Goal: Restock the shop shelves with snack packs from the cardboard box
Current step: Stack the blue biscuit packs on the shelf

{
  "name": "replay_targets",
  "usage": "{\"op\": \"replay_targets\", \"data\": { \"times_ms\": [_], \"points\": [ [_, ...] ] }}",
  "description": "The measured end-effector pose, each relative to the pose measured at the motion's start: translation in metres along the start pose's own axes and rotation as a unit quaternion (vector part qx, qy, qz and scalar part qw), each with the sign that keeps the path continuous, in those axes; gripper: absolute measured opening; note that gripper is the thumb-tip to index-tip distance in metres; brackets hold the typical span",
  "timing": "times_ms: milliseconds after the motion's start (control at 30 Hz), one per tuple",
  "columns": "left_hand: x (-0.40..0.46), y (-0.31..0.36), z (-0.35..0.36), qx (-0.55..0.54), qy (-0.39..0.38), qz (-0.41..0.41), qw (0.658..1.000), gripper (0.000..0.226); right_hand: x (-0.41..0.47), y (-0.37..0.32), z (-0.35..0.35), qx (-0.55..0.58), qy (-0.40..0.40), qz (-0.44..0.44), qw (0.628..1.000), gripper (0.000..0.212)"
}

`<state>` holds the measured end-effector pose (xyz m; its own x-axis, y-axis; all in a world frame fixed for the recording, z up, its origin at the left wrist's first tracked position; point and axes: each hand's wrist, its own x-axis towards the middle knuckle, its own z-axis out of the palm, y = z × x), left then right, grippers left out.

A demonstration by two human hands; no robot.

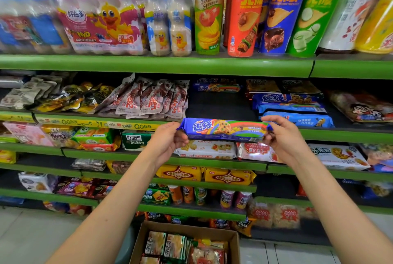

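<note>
Holding the cookie pack (224, 129) level by its two crimped ends, we have left hand (168, 139) pinching the left seal and right hand (280, 134) pinching the right seal, each grip clamped on the wrapper, fingers closed over the ends. Pack sits in the air just in front of the second shelf (344, 135) front edge, not touching it, long side parallel to that edge. Likely held this way so it slides in flat and label-out, lined up with the empty dark gap on the shelf behind it. Matching blue packs (291, 106) are stacked just right of that gap, another matching pack (217, 87) lies at the back edge, so this looks like the right slot. Pack is long, slim, glossy blue-purple film, white lettering at left, a chip cookie picture in the middle, rainbow band to the right, barcode strip at lower right corner. Looks full and stiff, no sag between hands, probably a tray inside. Cardboard box (185, 242) is on the floor below, flaps open, more snack packs inside, near the bottom edge of view. Jerky pouches (148, 99) stand left of the gap, close by; we judge the pack should clear them if pushed straight in.
</note>
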<state>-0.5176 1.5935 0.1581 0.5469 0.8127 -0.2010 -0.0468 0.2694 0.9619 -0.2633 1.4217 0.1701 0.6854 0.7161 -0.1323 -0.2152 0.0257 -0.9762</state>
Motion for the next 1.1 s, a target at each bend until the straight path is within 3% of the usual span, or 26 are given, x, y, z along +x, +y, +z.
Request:
{"op": "replay_targets", "data": {
  "times_ms": [533, 767, 967, 1100],
  "points": [
    [0.004, -0.001, -0.003, -0.002, 0.009, 0.003, 1.000, 0.027, 0.000, -0.001, -0.006, -0.008, -0.015, -0.004, 1.000, 0.043],
    [0.002, -0.002, 0.001, 0.029, 0.016, 0.026, 0.999, 0.025, 0.004, 0.001, -0.014, -0.025, -0.025, -0.019, 0.999, 0.029],
    [0.015, 0.013, -0.001, 0.145, 0.040, 0.083, 0.985, 0.017, 0.020, -0.009, -0.024, -0.191, -0.068, -0.097, 0.974, 0.033],
    [0.046, 0.036, 0.013, 0.282, 0.080, 0.121, 0.948, 0.017, 0.051, -0.020, -0.009, -0.333, -0.033, -0.183, 0.924, 0.031]
  ]
}}
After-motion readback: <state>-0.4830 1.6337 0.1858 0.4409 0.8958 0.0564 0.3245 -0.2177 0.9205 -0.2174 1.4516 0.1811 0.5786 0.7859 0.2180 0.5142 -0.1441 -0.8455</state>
